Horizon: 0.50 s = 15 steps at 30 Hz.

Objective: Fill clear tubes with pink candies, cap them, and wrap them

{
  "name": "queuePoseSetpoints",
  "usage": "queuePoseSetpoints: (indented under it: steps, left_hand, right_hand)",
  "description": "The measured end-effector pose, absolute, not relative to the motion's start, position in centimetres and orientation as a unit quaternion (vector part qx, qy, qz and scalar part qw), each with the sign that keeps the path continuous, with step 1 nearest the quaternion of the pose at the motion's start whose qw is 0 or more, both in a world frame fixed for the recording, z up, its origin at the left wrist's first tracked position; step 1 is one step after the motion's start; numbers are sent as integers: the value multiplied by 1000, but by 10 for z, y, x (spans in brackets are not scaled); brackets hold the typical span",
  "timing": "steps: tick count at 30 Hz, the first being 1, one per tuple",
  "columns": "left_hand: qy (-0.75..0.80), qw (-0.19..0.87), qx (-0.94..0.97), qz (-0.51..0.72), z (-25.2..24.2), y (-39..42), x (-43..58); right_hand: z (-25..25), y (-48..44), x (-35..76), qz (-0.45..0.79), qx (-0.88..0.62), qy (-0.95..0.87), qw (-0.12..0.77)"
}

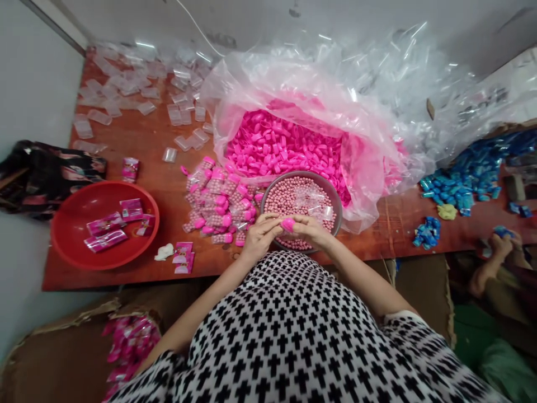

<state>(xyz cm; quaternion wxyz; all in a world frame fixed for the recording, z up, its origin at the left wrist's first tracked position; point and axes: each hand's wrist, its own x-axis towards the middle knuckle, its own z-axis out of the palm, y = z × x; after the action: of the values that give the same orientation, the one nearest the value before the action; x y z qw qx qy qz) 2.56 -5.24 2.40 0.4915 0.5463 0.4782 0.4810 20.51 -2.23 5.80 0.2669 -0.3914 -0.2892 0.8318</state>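
Above the bowl (339,210), near its front edge, the left hand (259,238) and right hand (315,230) pinch a pink piece (287,224) between fingertips; best held low and pressed evenly, so anything slipping lands among the beads (279,196).

A: ok so what's the top (293,330) like?
B: pale fabric, chunky black crosses printed all over lol
A: sleeves too?
B: yep, same print on the left sleeve (161,366) and right sleeve (419,347), plus a plain white edge on the right one. Forearms (213,296), left hand (262,235) and right hand (310,229) all bare.
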Motion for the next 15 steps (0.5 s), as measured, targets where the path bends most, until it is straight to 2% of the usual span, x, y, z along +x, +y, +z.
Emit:
queuePoseSetpoints:
  steps: [2,5,8,15]
  left_hand:
    - [482,488,550,477,21,-60,25]
    - [491,478,562,463,17,-67,23]
    - [489,463,586,451,16,-68,21]
    - [477,490,585,437,19,-61,28]
  right_hand:
    - [52,-32,197,864,-381,-221,246]
    - [41,-43,186,866,-383,-150,285]
    - [33,-49,180,859,-392,-114,310]
    - [36,-42,183,879,-366,-65,297]
